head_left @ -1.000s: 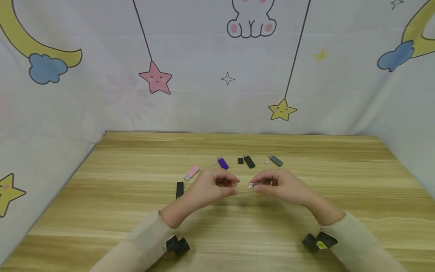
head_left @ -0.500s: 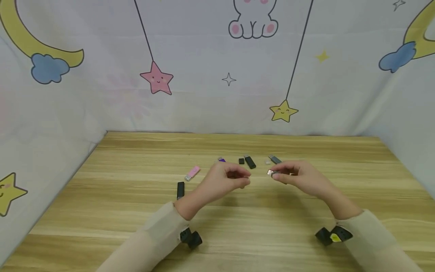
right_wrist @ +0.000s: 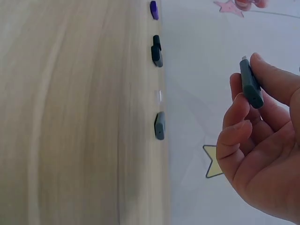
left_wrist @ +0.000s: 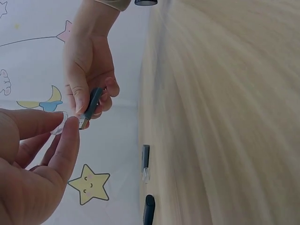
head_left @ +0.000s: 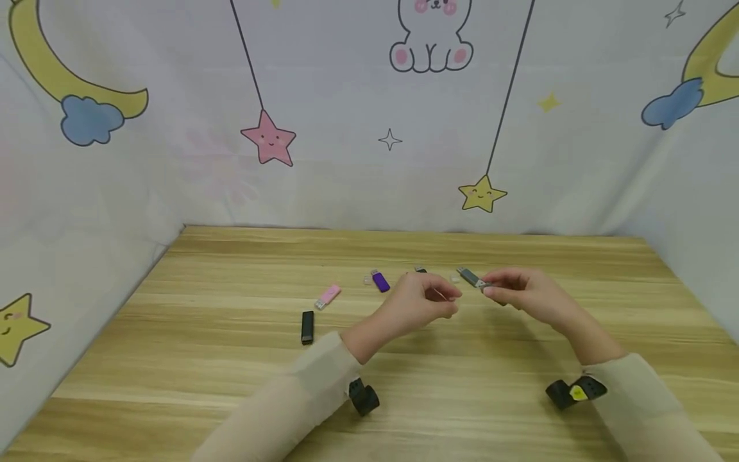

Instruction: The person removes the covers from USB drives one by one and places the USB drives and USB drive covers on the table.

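Note:
Between its thumb and fingertips, my right hand (head_left: pixel 531 296) pinches a dark grey USB stick (right_wrist: pixel 251 86), its metal plug bare and turned toward the left hand. My left hand (head_left: pixel 418 298) pinches a small clear cap (left_wrist: pixel 59 128), held apart from the plug in the head view. Both hands are raised over the table. Just behind the right fingertips lies a second grey USB stick (head_left: pixel 469 276), with a loose clear cap (head_left: pixel 454 278) beside it. A black USB stick (head_left: pixel 422 269) is mostly hidden behind the left hand.
Left of the hands on the wooden table (head_left: pixel 173 385) lie a purple USB stick (head_left: pixel 380 281) with a clear cap (head_left: pixel 366 280), a pink USB stick (head_left: pixel 328 297) and a black USB stick (head_left: pixel 308 327). A printed cloth (head_left: pixel 346 192) hangs along the table's back edge.
Both hands have moved right and a little farther back, still holding the grey USB stick and the clear cap. The left hand now covers most of the black USB stick at the back.

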The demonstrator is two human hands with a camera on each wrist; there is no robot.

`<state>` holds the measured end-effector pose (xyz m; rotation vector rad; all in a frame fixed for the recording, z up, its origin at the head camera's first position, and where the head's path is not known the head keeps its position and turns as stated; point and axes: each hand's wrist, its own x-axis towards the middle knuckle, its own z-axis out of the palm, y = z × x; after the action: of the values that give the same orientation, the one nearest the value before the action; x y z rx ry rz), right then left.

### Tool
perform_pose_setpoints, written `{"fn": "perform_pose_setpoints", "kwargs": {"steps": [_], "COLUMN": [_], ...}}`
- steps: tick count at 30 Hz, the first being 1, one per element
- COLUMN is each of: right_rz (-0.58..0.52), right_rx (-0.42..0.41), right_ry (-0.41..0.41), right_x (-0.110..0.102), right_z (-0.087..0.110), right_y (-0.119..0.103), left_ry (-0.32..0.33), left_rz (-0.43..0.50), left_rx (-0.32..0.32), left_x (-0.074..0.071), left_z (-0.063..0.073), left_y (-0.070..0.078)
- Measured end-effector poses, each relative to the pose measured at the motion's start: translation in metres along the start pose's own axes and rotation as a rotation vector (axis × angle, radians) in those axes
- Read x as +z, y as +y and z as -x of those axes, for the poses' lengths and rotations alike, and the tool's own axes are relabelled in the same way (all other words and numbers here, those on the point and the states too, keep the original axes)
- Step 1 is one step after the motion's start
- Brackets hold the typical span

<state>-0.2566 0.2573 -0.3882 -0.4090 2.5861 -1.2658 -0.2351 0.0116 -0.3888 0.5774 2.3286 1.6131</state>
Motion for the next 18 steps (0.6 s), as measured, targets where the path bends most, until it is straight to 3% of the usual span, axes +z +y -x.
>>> {"fn": "perform_pose_setpoints", "kwargs": {"steps": [7, 18], "right_rz": [-0.060, -0.138], "right_rx": [0.029, 0.053], "right_ry": [-0.023, -0.046], "right_x": [-0.007, -0.012], "right_z": [-0.004, -0.008], "right_y": [0.012, 0.027], "left_ry": [0.000, -0.011], "left_rz": [-0.003, -0.012], "left_rx": [-0.066, -0.077], "left_x": [0.009, 0.017], "left_z": [-0.013, -0.029], "left_y": [-0.005, -0.016]}}
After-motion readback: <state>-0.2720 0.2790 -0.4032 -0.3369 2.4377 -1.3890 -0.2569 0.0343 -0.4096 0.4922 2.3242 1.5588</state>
